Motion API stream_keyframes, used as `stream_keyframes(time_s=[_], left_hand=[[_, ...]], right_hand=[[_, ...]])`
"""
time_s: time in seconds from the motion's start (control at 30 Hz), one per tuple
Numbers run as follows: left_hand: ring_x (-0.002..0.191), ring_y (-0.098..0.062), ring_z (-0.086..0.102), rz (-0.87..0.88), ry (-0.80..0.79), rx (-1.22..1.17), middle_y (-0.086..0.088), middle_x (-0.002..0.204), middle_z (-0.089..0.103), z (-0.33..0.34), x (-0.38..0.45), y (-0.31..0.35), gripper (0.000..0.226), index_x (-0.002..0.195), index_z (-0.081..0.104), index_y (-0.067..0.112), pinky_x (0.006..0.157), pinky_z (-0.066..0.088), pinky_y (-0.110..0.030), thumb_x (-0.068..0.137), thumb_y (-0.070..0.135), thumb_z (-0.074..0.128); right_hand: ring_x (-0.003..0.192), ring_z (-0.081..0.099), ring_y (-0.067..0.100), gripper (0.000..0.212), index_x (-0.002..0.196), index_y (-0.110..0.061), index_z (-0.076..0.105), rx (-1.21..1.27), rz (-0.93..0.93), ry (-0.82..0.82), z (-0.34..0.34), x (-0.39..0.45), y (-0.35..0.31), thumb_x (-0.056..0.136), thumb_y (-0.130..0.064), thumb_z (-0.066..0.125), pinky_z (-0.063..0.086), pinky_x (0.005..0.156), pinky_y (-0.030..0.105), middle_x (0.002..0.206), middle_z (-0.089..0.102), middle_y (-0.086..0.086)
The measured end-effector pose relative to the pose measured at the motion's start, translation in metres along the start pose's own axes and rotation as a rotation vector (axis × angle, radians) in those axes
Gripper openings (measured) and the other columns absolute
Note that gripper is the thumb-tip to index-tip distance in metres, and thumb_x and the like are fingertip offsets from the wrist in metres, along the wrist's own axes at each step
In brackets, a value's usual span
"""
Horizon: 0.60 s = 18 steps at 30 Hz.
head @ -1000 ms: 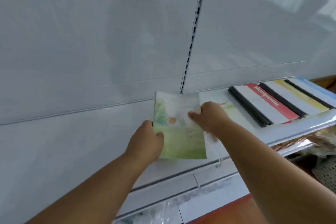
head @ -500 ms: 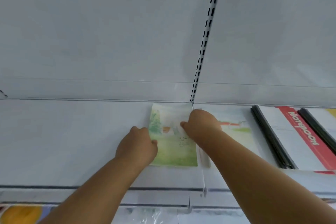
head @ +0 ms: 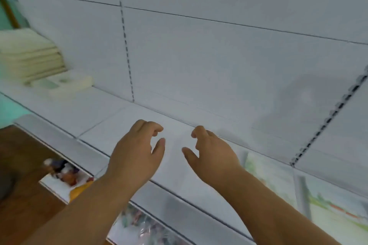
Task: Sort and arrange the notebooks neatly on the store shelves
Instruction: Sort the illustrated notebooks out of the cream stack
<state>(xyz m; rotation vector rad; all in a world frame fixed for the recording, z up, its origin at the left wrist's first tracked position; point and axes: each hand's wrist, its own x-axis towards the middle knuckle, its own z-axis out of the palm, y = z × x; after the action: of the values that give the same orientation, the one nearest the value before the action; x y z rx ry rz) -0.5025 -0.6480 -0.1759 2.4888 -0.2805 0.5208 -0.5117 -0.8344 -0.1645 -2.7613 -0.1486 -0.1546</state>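
Observation:
My left hand (head: 137,153) and my right hand (head: 213,153) hover side by side above the white shelf (head: 123,117), fingers loosely curled, holding nothing. A green landscape notebook (head: 268,177) lies flat on the shelf just right of my right wrist. A second landscape notebook (head: 336,211) lies next to it further right. A stack of cream notebooks (head: 29,53) rests at the far left end of the shelf, with a flat white-green item (head: 63,83) in front of it.
The white back panel (head: 199,55) with slotted uprights rises behind the shelf. On a lower shelf lie wrapped colourful items (head: 67,175). Brown floor (head: 23,165) shows at the lower left. Bare shelf surface stretches between my hands and the cream stack.
Both hands have let go of the green landscape notebook, which now lies on the shelf. The hands and my view have swung left along the shelf, away from it.

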Motion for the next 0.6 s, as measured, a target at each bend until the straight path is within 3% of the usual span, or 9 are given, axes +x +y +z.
stream_keyframes(time_s=[0.2,0.3,0.43,0.6], left_hand=[[0.073,0.0,0.052,-0.123,0.21,0.132,0.019,0.098,0.048,-0.137,-0.02,-0.152,0.025,0.117,0.055,0.031,0.062,0.032,-0.008,0.092,0.035,0.057],[0.079,-0.005,0.047,-0.151,0.185,0.257,0.017,0.102,0.046,-0.19,-0.023,-0.212,0.028,0.123,0.054,0.03,0.072,0.034,-0.01,0.095,0.035,0.054],[0.097,-0.001,0.048,-0.176,0.08,0.385,0.016,0.12,0.05,-0.233,-0.014,-0.278,0.034,0.131,0.047,0.035,0.08,0.04,-0.011,0.099,0.045,0.043],[0.088,-0.003,0.053,-0.212,0.054,0.375,0.018,0.11,0.051,-0.243,0.021,-0.365,0.033,0.128,0.052,0.034,0.072,0.043,-0.009,0.097,0.045,0.047]], right_hand=[[0.087,0.058,0.011,0.04,0.125,-0.028,0.048,0.213,-0.156,-0.089,0.095,0.069,-0.172,0.097,-0.055,0.052,0.05,0.078,0.028,0.103,0.064,-0.006],[0.092,0.061,0.014,0.04,0.125,-0.024,0.049,0.206,-0.247,-0.094,0.131,0.097,-0.251,0.098,-0.053,0.051,0.048,0.076,0.028,0.108,0.063,-0.003],[0.096,0.063,0.02,0.041,0.126,-0.02,0.047,0.082,-0.338,-0.062,0.15,0.137,-0.327,0.1,-0.052,0.046,0.05,0.076,0.031,0.114,0.059,0.002],[0.097,0.062,0.017,0.04,0.127,-0.022,0.048,0.114,-0.373,-0.052,0.183,0.206,-0.387,0.1,-0.053,0.046,0.046,0.075,0.027,0.114,0.06,-0.001]])
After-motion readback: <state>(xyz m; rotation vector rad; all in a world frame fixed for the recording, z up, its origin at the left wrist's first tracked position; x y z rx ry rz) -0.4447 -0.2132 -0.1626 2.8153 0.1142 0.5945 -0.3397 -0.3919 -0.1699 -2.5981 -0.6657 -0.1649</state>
